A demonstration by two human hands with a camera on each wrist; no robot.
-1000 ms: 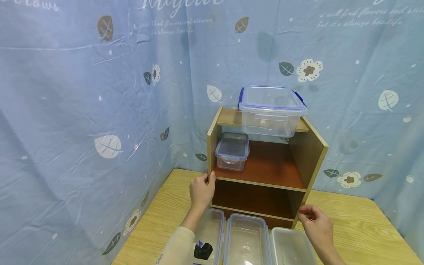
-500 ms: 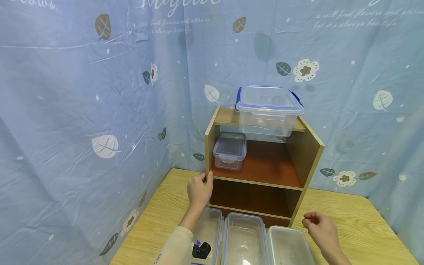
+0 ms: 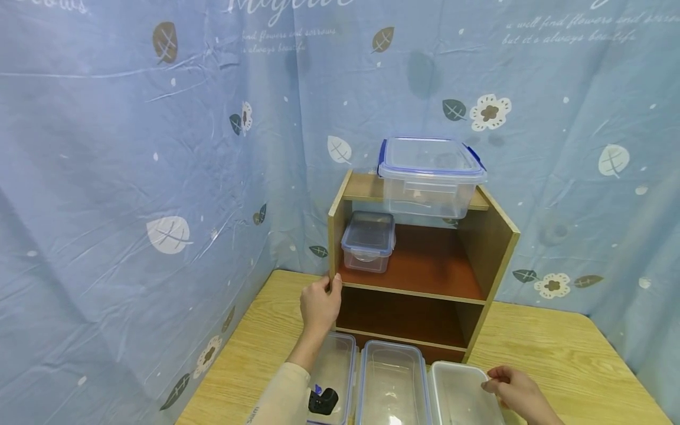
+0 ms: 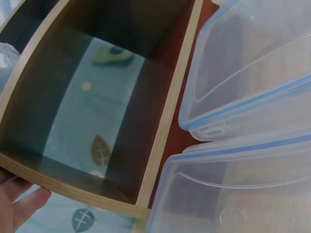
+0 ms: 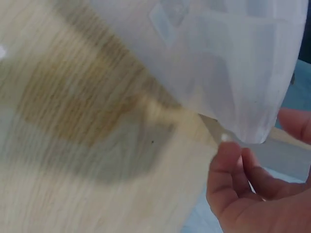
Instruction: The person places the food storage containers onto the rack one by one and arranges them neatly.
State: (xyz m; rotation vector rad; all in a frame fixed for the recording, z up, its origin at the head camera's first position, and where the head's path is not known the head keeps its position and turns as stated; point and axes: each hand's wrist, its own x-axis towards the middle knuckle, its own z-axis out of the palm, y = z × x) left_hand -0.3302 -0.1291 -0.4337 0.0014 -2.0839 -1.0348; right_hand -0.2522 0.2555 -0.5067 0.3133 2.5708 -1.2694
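My left hand point(image 3: 320, 304) holds the front edge of the left panel of the wooden shelf point(image 3: 491, 260), its thumb on the front; in the left wrist view fingertips point(image 4: 34, 204) show beside the panel edge. My right hand point(image 3: 514, 389) is at the far right corner of a frosted plastic container point(image 3: 443, 378), the rightmost of three lidless ones. In the right wrist view this container's corner point(image 5: 250, 121) lies between the thumb and curled fingers point(image 5: 226, 160).
A large clear lidded box point(image 3: 432, 177) sits on the shelf top, a smaller lidded box point(image 3: 369, 242) at the left of the upper level. Before the shelf stand a middle container point(image 3: 393, 378) and a left container point(image 3: 334, 360) holding a black object point(image 3: 323, 402). Blue curtains point(image 3: 186, 147) surround the table.
My right hand has left the shelf's right panel and come down, nearer me, to the frosted container's corner. The left hand stays on the left panel. The view shifted slightly.
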